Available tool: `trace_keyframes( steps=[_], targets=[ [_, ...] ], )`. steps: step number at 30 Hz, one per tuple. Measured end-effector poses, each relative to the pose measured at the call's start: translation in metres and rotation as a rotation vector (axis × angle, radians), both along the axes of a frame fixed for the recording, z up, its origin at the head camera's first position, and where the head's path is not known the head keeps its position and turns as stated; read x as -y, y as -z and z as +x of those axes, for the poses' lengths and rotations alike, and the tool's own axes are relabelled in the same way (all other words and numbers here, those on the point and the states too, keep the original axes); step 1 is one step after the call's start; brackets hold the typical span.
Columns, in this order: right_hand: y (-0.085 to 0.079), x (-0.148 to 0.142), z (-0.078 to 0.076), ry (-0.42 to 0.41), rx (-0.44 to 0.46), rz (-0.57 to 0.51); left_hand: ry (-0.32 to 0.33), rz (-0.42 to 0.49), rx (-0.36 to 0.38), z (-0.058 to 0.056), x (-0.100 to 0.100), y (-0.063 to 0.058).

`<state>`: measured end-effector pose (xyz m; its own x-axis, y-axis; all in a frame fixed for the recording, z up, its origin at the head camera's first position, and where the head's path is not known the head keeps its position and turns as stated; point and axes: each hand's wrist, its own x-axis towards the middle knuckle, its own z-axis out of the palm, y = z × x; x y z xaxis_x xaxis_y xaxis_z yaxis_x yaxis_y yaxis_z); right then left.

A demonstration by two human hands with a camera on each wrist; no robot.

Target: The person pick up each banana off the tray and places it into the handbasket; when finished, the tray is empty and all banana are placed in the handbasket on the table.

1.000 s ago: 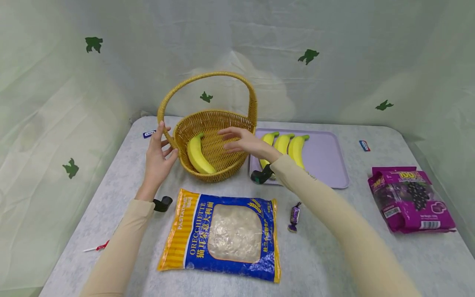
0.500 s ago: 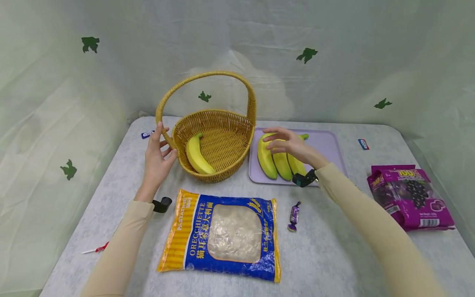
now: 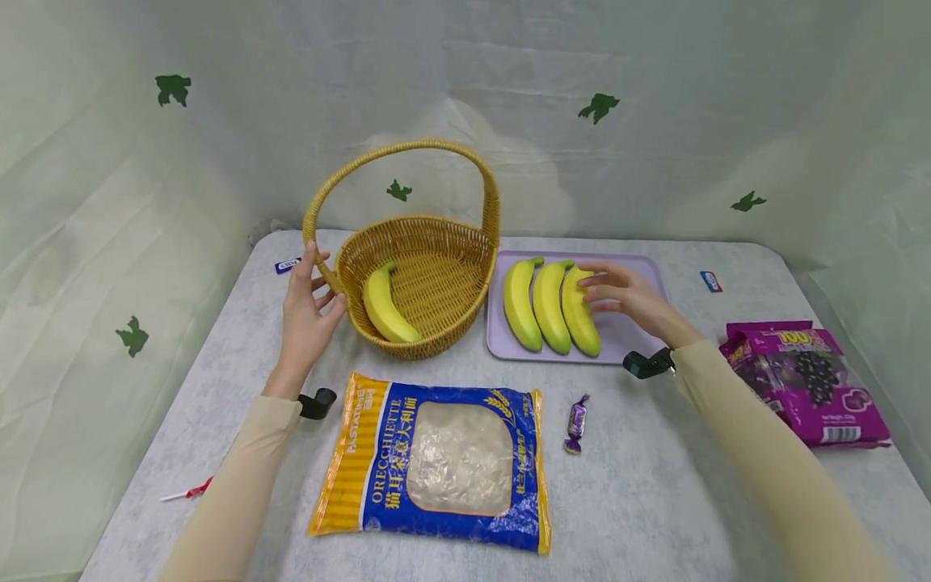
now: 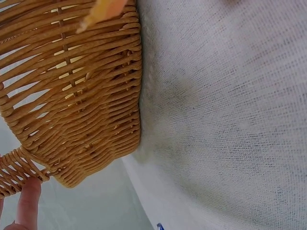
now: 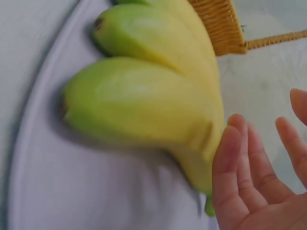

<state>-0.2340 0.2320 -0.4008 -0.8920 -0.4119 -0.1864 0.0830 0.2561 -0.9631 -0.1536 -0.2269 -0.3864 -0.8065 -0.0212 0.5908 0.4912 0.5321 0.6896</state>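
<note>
My left hand (image 3: 307,323) grips the left foot of the handle of a wicker basket (image 3: 432,283), its thumb by the rim. The left wrist view shows a finger (image 4: 29,206) against the woven handle base beside the basket wall (image 4: 81,96). One banana (image 3: 388,305) lies inside, along the basket's left side. On a lilac tray (image 3: 636,323) three bananas lie side by side. My right hand (image 3: 633,301) hovers at the rightmost banana (image 3: 579,315), fingers spread and fairly straight; in the right wrist view they sit beside its stem end, and contact cannot be told.
An orecchiette pasta bag (image 3: 458,461) lies in front of the basket. A purple wrapped candy (image 3: 576,424) is right of it. A grape candy bag (image 3: 810,384) stands far right. A lollipop (image 3: 187,491) lies left; small blue packets (image 3: 711,281) lie near both back corners.
My right hand has moved right, from over the basket across the tray to the rightmost banana. My left hand stays on the basket handle.
</note>
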Motion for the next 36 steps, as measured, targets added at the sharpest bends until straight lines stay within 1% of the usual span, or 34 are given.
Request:
trace_keyframes(
  steps=[4,7,11,13,15,19,24,28,33,36],
  targets=[
    [0.006,-0.009,0.002,-0.011,0.006,0.036,-0.009,0.008,0.017,-0.009,0.009,0.014],
    [0.011,-0.013,0.004,-0.018,0.007,0.07,-0.018,0.007,0.037,-0.011,0.013,0.019],
    [0.015,-0.013,0.006,-0.026,-0.027,0.151,-0.027,0.002,0.04,-0.012,0.014,0.021],
    [0.015,-0.012,0.007,-0.04,-0.047,0.191,-0.025,0.003,0.037,-0.012,0.014,0.022],
    [0.015,-0.01,0.007,-0.058,-0.049,0.216,-0.024,0.001,0.03,-0.012,0.014,0.022],
    [0.016,-0.004,0.004,-0.093,-0.057,0.267,-0.025,-0.012,0.021,-0.013,0.014,0.022],
    [0.018,0.004,-0.001,-0.095,-0.073,0.339,-0.026,-0.016,0.017,-0.013,0.014,0.022],
    [0.019,0.009,-0.004,-0.089,-0.079,0.372,-0.019,-0.006,-0.002,-0.01,0.01,0.017],
    [0.019,0.013,-0.005,-0.063,-0.077,0.382,0.001,0.01,-0.019,0.001,-0.003,-0.001],
    [0.018,0.014,-0.004,-0.048,-0.072,0.377,-0.001,0.011,-0.01,0.006,-0.007,-0.008]
  ],
)
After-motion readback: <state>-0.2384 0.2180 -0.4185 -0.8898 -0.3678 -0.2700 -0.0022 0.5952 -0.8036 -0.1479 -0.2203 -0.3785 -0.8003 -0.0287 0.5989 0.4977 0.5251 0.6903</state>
